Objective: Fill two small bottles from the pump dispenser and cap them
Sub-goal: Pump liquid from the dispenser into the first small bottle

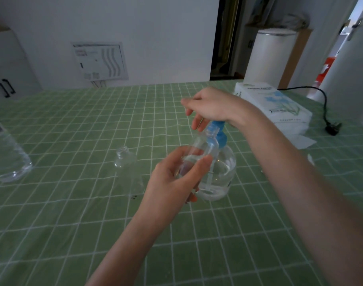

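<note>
A table under a green cloth with a white grid (73, 213) fills the near and middle ground. Behind it stands a plain pale wall (145, 23) bearing a white rectangular panel with wavy grey lines (100, 60). At far left is a white cabinet with black handles (7, 69). Right of the wall opens a dark doorway (226, 38), and beside it stands a white cylindrical bin with a metal rim (269, 56). A white door with a metal handle (355, 25) stands at far right, where the light is brighter. The room is otherwise dim.

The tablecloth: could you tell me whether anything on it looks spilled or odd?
No spill shows. Only a small dark mark sits near the left hand, and a power plug lies loose at the far right.
</note>
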A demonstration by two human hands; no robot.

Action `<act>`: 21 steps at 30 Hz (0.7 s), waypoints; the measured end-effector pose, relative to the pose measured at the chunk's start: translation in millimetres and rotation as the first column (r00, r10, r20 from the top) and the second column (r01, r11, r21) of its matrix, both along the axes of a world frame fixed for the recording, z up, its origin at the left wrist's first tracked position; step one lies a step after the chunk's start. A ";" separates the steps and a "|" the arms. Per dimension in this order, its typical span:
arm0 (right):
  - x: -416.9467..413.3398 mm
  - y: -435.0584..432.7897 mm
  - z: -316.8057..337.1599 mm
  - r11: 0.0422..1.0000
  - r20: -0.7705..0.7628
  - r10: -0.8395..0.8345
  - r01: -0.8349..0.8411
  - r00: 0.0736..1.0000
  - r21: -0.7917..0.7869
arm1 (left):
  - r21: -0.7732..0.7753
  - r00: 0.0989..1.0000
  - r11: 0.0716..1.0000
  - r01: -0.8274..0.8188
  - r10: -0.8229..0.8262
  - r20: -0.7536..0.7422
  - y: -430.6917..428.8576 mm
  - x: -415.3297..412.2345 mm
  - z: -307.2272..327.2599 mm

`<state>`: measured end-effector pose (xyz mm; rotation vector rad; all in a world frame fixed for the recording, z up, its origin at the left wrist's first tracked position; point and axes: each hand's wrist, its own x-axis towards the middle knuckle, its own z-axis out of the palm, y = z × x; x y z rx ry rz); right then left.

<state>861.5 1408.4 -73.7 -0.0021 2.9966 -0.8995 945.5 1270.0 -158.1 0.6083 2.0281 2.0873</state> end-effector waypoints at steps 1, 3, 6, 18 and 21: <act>-0.2 -0.2 0.1 1.000 0.004 -0.001 0.001 1.000 0.001 | 0.000 1.000 1.000 0.004 -0.004 -0.004 -0.4 0.0 -0.3; -0.9 -0.2 0.6 1.000 0.010 -0.003 0.003 1.000 0.004 | 0.002 1.000 1.000 0.007 -0.007 -0.010 -0.7 -0.1 -0.7; -2.4 -0.1 0.0 1.000 0.007 -0.005 0.005 1.000 0.004 | 0.007 1.000 1.000 0.004 -0.004 -0.003 -0.4 -0.4 -0.6; -0.1 -2.5 -2.1 1.000 0.078 -0.024 0.024 0.997 0.005 | -0.011 1.000 1.000 -0.004 0.004 -0.005 -0.3 -0.3 -1.2; 1.0 -1.8 -4.1 0.999 0.108 -0.036 0.032 0.994 0.041 | -0.018 1.000 1.000 -0.011 0.011 0.000 -0.2 0.2 -2.1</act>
